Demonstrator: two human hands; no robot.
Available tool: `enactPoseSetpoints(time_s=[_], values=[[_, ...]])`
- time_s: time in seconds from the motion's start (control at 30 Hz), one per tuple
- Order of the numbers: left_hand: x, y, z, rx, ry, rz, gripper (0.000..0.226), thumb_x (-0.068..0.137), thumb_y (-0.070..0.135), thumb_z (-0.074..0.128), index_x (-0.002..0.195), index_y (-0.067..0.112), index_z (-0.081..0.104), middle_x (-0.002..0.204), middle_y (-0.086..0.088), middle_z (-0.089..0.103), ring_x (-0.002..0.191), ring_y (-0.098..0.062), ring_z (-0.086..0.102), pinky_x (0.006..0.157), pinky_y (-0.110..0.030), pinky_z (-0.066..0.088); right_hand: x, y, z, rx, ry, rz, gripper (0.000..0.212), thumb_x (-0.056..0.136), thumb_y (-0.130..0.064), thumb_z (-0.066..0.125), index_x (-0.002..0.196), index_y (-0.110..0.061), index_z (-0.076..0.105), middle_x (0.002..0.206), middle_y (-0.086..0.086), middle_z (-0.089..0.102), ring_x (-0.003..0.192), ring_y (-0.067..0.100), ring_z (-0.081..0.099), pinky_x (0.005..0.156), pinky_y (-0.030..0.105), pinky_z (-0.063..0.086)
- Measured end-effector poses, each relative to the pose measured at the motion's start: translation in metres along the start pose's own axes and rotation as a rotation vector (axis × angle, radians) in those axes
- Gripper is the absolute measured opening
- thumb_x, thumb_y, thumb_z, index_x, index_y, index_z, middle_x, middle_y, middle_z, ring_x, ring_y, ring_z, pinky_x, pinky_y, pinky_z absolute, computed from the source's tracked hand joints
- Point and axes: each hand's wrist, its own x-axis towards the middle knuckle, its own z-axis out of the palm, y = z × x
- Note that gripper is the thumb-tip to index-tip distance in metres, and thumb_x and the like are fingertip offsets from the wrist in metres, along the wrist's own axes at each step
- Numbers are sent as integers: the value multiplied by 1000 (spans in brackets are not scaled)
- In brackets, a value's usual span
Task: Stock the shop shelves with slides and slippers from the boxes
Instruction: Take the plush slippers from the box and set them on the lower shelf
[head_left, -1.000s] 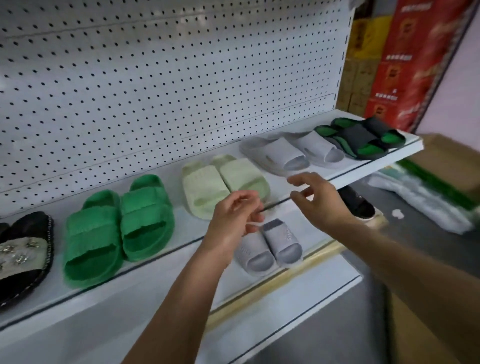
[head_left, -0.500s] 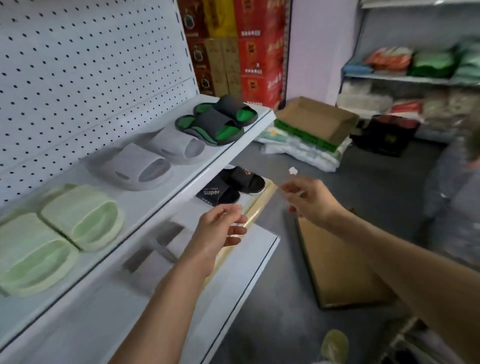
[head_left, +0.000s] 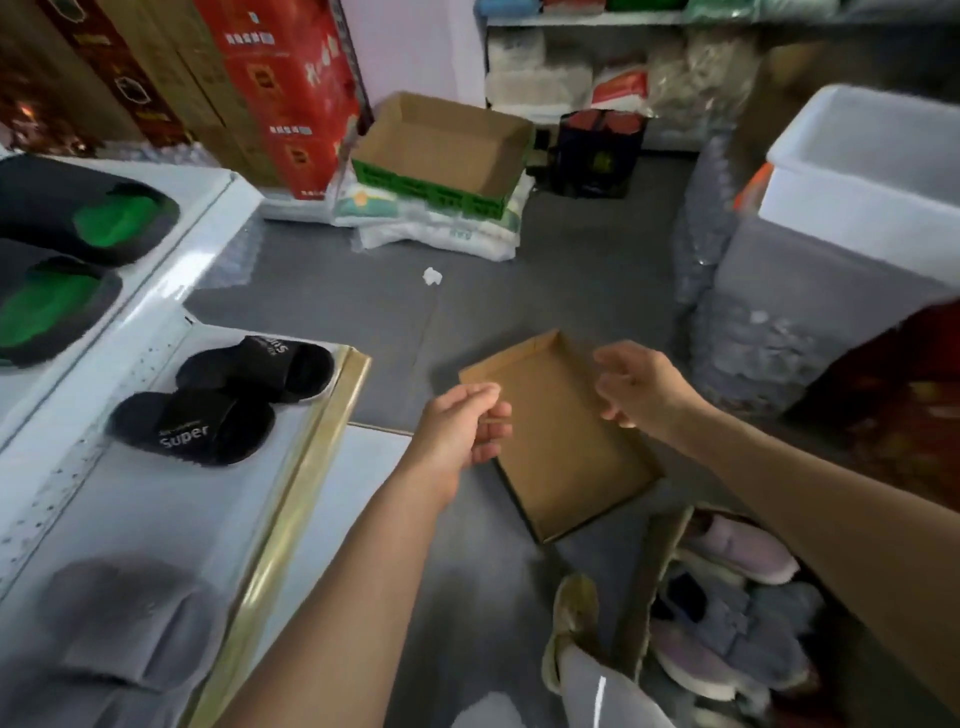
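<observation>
My left hand and my right hand hover empty, fingers loosely curled, above a flat empty cardboard box on the grey floor. At the bottom right a cardboard box holds several pink and grey shoes. On the white shelves to the left sit a pair of black "Super" slides, black-and-green slides on the upper shelf and grey slides at the near edge.
An open cardboard box rests on white sacks at the back. Red cartons are stacked beside it. A white bin stands at the right. My foot is near the shoe box.
My view has swung right and down from the shelf to the floor. Both hands have left the shelf edge and now hang over the flat box.
</observation>
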Motion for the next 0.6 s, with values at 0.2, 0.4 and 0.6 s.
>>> enactPoseSetpoints(time_s=[0.2, 0.4, 0.6], values=[[19, -48, 48, 173, -190, -58, 9, 98, 21, 55, 103, 18, 63, 85, 0, 67, 69, -14, 61, 60, -24, 47, -45, 100, -34, 56, 157, 195, 25, 92, -8, 55, 114, -19, 57, 77, 4, 62, 59, 18, 60, 51, 26, 46], [22, -140, 103, 288, -346, -236, 9, 98, 20, 55, 101, 18, 63, 82, -1, 66, 65, -13, 60, 56, -22, 47, -125, 209, -55, 59, 305, 451, 21, 94, -6, 55, 114, -10, 61, 88, 11, 65, 62, 19, 62, 43, 19, 46], [33, -215, 146, 371, -431, -360, 15, 97, 25, 58, 108, 16, 64, 87, -2, 69, 71, -15, 63, 64, -27, 51, -169, 305, -54, 143, 373, 667, 15, 95, -4, 52, 104, -5, 63, 78, 16, 63, 62, 25, 61, 46, 26, 44]])
